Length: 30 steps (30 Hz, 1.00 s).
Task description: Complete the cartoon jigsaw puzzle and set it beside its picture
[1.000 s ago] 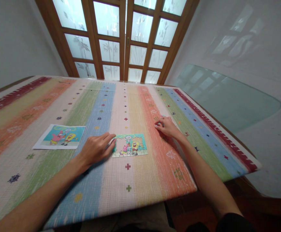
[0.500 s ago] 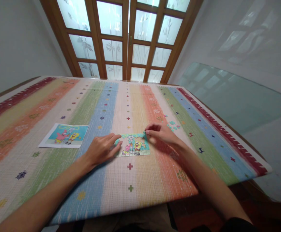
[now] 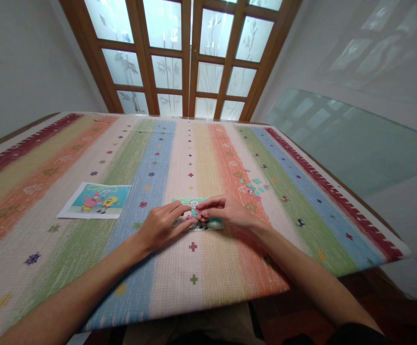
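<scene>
A partly assembled cartoon jigsaw puzzle (image 3: pixel 213 224) lies flat on the striped tablecloth, largely covered by both hands. My right hand (image 3: pixel 226 210) is over its middle, thumb and fingers pinched on a small puzzle piece (image 3: pixel 195 211) that is mostly hidden. From the left, my left hand (image 3: pixel 167 220) reaches over the puzzle's left part. Its thumb and index finger are stretched out and apart, their tips close to the right fingertips. Whether the left fingertips touch the piece is too small to tell.
Several loose puzzle pieces (image 3: pixel 255 186) are scattered to the right, beyond my right hand. A printed reference picture (image 3: pixel 95 201) of the cartoon lies on the left. The striped tablecloth (image 3: pixel 179 273) covers the table, with its near edge in front of me.
My right hand has moved left from the puzzle's upper right corner to its middle with the piece. My left hand has shifted right, and the two hands' fingertips are now close together.
</scene>
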### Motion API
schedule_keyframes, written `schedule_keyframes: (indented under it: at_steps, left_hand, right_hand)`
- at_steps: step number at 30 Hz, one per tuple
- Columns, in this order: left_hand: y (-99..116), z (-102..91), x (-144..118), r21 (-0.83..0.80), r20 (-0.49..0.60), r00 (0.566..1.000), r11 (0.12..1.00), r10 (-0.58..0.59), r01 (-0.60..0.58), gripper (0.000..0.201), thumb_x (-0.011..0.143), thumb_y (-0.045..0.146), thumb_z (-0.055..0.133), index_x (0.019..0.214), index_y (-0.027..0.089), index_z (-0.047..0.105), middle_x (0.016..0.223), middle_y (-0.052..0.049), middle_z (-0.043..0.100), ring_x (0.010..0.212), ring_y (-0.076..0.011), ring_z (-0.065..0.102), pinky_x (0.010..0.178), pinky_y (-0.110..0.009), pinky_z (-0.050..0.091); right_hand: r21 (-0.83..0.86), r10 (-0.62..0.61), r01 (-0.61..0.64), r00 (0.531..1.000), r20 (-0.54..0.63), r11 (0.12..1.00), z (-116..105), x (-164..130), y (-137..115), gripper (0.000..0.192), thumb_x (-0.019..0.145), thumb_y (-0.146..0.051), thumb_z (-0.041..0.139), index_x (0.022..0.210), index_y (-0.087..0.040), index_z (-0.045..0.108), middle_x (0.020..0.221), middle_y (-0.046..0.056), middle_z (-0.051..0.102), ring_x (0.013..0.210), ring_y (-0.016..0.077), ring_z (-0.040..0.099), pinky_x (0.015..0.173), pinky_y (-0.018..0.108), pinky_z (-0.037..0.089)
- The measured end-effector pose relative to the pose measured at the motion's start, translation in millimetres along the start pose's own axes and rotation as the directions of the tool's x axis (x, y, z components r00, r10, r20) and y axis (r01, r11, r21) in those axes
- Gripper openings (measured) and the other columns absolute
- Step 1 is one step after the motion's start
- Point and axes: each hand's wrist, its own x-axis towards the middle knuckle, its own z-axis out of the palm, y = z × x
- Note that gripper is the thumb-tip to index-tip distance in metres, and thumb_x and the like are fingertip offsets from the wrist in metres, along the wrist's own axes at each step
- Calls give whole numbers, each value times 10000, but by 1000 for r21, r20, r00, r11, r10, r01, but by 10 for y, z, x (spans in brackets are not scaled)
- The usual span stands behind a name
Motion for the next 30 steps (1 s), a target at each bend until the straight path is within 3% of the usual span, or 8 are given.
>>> schedule_keyframes:
  at_steps: [10, 17, 30]
  left_hand:
    - [-32, -48, 18, 23, -26, 1000, 1000, -9, 10, 244, 1078, 314, 508, 1158, 144, 664, 822, -34, 687, 651, -149, 638, 613, -263, 514]
    - [-210, -61, -16, 97, 32, 992, 988, -121, 117, 273, 1060, 361, 506, 1074, 160, 691, 934, -86, 685, 860, -224, 663, 751, -349, 561]
    - [-257, 8, -36, 74, 88, 985, 987, -149, 143, 275, 1047, 375, 540, 1084, 210, 756, 939, -69, 641, 852, -215, 583, 774, -352, 518]
  right_hand:
    - [-121, -86, 85, 996, -5, 989, -16, -6, 9, 284, 802, -365, 824, 1051, -230, 808, 1100, 81, 743, 948, 234, 675, 888, 395, 549]
    - [-294, -151, 113, 983, -107, 949, -113, -21, 13, 137, 857, -328, 733, 951, -239, 777, 911, 72, 704, 847, 231, 634, 801, 390, 532]
    - [-374, -229, 179, 969, -94, 910, -178, -30, 20, 181, 874, -365, 697, 935, -203, 750, 926, 78, 726, 827, 205, 652, 784, 347, 534]
